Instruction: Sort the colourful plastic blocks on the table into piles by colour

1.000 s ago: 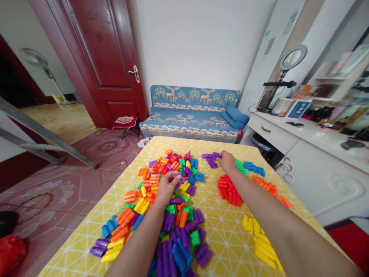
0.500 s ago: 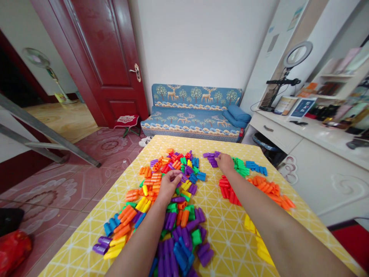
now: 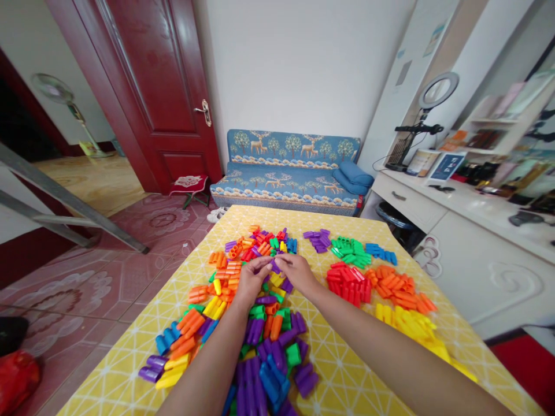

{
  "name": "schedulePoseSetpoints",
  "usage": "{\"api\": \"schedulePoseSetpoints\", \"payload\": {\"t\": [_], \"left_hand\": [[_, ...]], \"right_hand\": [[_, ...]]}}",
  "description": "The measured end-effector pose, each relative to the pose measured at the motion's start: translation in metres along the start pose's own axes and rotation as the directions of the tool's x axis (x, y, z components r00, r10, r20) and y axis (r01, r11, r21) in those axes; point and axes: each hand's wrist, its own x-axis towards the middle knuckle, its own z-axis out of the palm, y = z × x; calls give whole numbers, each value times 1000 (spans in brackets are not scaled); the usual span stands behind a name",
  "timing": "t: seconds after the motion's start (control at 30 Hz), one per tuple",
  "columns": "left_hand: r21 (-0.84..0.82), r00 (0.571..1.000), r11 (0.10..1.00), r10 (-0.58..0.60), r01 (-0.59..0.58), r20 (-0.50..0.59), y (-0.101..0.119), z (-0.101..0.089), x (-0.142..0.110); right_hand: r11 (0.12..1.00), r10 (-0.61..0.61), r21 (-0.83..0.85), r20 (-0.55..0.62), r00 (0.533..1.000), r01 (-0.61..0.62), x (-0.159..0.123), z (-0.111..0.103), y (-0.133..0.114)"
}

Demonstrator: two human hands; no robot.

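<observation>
A mixed heap of small hollow plastic pieces like pen caps [image 3: 277,352], in purple, orange, green, blue, red and yellow, spreads over the table's left half. Above its far part my left hand [image 3: 254,280] is closed in a pinch. Fingertips of my right hand [image 3: 297,273] meet it there, also pinched. Between them shows a purple cap-like piece [image 3: 276,266], partly hidden by the fingers. To the right lie one-colour groups: purple pieces [image 3: 318,240], green pieces [image 3: 352,251], blue pieces [image 3: 381,254], red pieces [image 3: 349,284], orange pieces [image 3: 396,287] and yellow pieces [image 3: 410,329].
The table wears a yellow patterned cloth [image 3: 342,370]. Beyond it stands a blue sofa [image 3: 290,173], with a red door [image 3: 151,86] to its left. A white dresser [image 3: 477,242] with a ring light [image 3: 439,92] stands at right. A metal ladder leg [image 3: 65,199] is at left.
My right hand has moved left from the purple group to my left hand, uncovering the green, red and yellow groups. My left hand has stayed nearly still over the heap.
</observation>
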Motion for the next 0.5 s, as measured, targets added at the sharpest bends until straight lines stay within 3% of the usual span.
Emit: {"api": "schedulePoseSetpoints", "payload": {"t": [0.1,0.3,0.4,0.5], "left_hand": [[5,1000,1000,19,-19,4,0,-1,0],[84,999,995,47,-47,1,5,1,-2],[111,1000,994,10,-8,-17,6,2,-4],[104,999,994,-29,32,-37,5,3,-4]], "right_hand": [[966,179,179,52,983,-185,1,0,4],[939,249,204,148,957,-276,0,-7,8],[959,250,114,93,964,-260,10,-20,12],[973,228,42,-51,972,-226,35,-49,21]]}}
